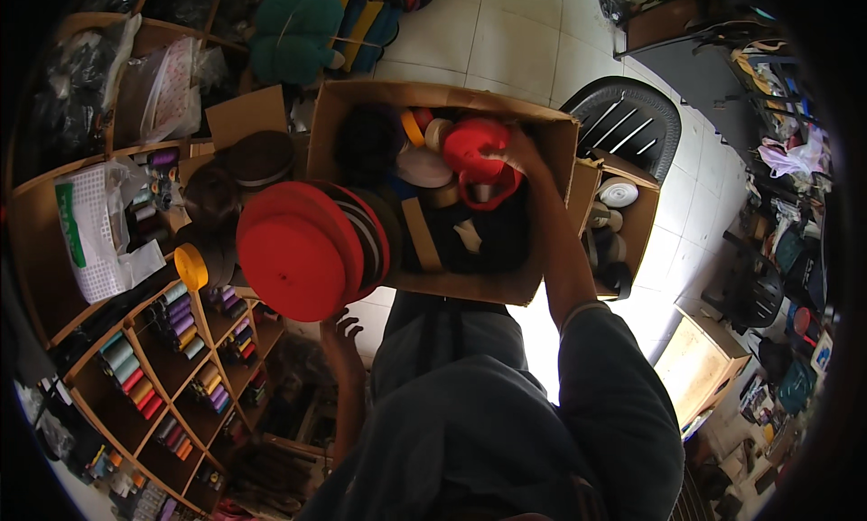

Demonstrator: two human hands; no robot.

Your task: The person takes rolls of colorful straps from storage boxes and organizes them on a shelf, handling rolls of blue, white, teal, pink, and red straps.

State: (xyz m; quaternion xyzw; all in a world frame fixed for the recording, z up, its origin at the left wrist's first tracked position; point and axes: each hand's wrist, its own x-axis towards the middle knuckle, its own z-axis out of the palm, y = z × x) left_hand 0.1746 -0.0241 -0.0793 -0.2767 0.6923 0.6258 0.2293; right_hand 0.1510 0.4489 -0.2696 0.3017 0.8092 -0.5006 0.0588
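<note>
My right hand [517,153] reaches into an open cardboard box [433,284], its fingers closed on a red roll of tape or webbing [471,149]. A loose red loop [490,194] hangs below that roll. Next to it in the box lie a pale roll [424,168], a yellow-orange roll [412,126] and dark bundles [488,246]. At the box's left stands a stack of large rolls with a red one [293,250] in front. Just under this stack is my left hand [341,336], fingers apart, with nothing seen in it.
A wooden shelf [135,327] with several thread spools fills the left side. A smaller box of rolls [643,216] and a black plastic chair [632,115] stand to the right. Beyond the box lies a teal bundle [296,33]. A wooden cabinet [691,367] is at lower right.
</note>
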